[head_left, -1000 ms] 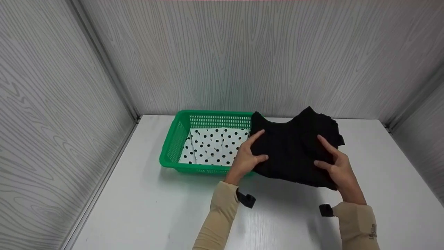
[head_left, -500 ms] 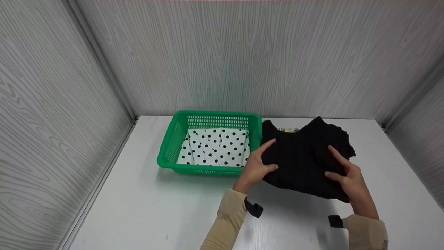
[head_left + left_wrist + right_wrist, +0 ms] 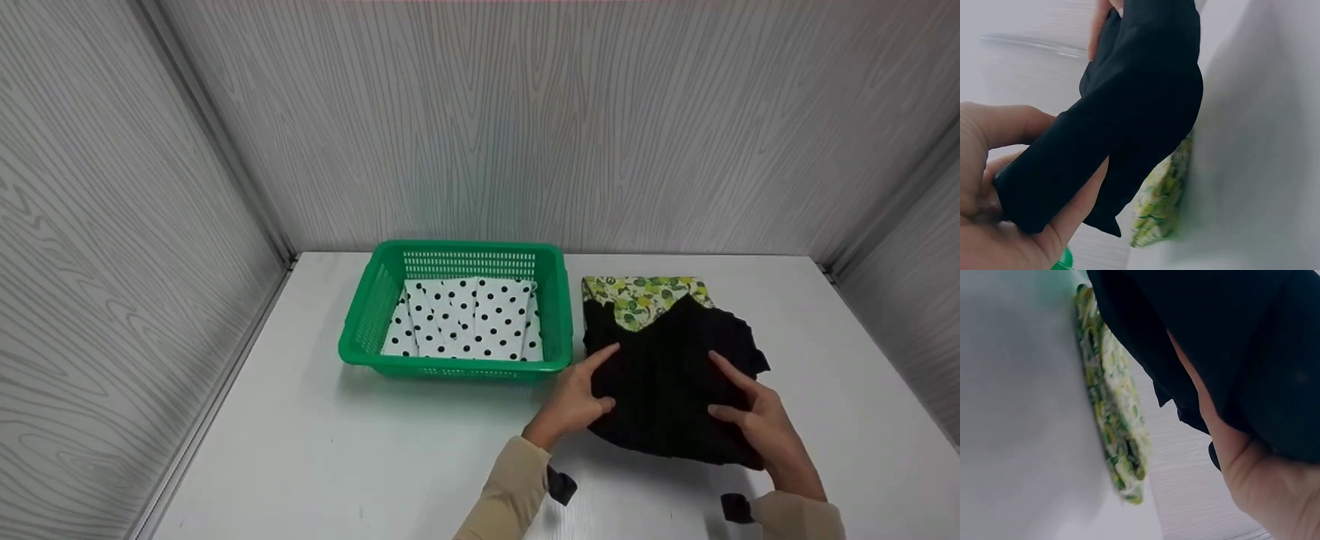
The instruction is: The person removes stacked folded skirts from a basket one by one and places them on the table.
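Note:
A folded black cloth garment (image 3: 660,390) hangs between both hands, above the table and to the right of the green basket. My left hand (image 3: 574,396) grips its left edge; in the left wrist view the thumb and fingers (image 3: 1081,205) wrap around the black fold. On the opposite edge, my right hand (image 3: 761,421) holds the garment, with fingers (image 3: 1202,391) reaching under the cloth in the right wrist view. Behind and below it lies a folded yellow-green patterned cloth (image 3: 637,296), partly covered from the head view. Its layered edge (image 3: 1112,405) shows in the right wrist view, apart from the garment.
The green plastic basket (image 3: 450,367) stands left of the hands on the white table (image 3: 300,442). Inside it lies a folded white cloth with black dots (image 3: 469,319). Grey wood-grain panels (image 3: 480,127) rise at the back and both sides.
Both hands have carried the black garment from over the basket's right edge toward the right and nearer the person. The patterned cloth behind it has come into view.

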Demonstrator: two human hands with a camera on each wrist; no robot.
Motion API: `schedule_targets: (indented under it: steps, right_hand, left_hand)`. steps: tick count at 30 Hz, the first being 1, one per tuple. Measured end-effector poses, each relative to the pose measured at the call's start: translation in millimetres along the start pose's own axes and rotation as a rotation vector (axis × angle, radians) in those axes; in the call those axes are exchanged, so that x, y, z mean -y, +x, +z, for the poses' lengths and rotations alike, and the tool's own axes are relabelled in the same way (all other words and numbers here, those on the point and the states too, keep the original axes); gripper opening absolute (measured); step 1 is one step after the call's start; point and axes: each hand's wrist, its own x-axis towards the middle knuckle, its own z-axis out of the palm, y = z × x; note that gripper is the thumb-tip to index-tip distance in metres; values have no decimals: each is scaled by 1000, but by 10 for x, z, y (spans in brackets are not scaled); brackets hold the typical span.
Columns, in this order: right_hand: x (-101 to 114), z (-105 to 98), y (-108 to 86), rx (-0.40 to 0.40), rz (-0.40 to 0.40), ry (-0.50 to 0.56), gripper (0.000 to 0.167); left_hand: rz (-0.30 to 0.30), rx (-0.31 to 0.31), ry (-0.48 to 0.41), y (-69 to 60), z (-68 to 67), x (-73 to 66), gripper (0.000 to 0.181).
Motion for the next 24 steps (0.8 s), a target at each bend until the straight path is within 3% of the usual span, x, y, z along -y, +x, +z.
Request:
schedule_targets:
  steps: [9,14,24]
  right_hand:
    - [-236,9,3,109,190,-50,84]
    - [-302,4,51,131,259,-47,84]
    - [-401,25,122,119,245,-63,83]
  left_hand:
    - [-148,99,75,-101,112,297,83]
    - [-212,58,107,-73,117,407,83]
    - [-281,0,70,0,128,522,82]
